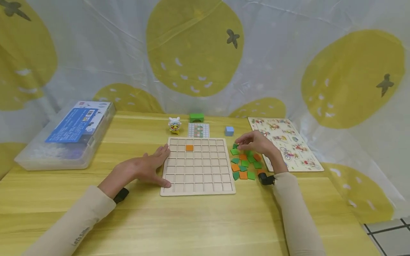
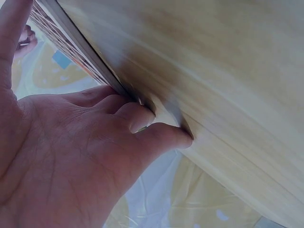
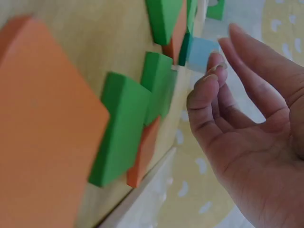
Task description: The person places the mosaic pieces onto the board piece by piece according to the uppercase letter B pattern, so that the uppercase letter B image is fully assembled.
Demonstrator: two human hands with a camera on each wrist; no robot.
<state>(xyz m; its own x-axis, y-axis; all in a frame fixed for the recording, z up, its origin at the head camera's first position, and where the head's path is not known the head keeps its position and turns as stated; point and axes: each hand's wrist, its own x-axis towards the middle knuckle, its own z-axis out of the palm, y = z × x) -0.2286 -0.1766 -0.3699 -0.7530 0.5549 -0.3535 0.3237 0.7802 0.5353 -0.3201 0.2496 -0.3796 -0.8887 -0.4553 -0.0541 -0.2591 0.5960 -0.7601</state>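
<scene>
A square wooden grid board (image 1: 198, 170) lies in the middle of the table, with one orange square tile (image 1: 189, 148) in an upper cell. My left hand (image 1: 148, 167) rests along the board's left edge, its fingers spread and the thumb on the lower left corner. Right of the board is a loose group of green, dark green and orange tiles (image 1: 245, 163). Over the far end of this group my right hand (image 1: 257, 144) hovers with loosely bent fingers, near a dark green tile (image 1: 235, 146). Nothing shows between those fingers in the right wrist view.
Behind the board lie a small pattern card (image 1: 198, 130), a figurine (image 1: 174, 125), a green block (image 1: 196, 117) and a blue cube (image 1: 229, 131). A picture puzzle board (image 1: 302, 156) lies at right, a clear plastic case (image 1: 72, 142) at left. A fruit-print curtain (image 1: 272, 64) hangs behind.
</scene>
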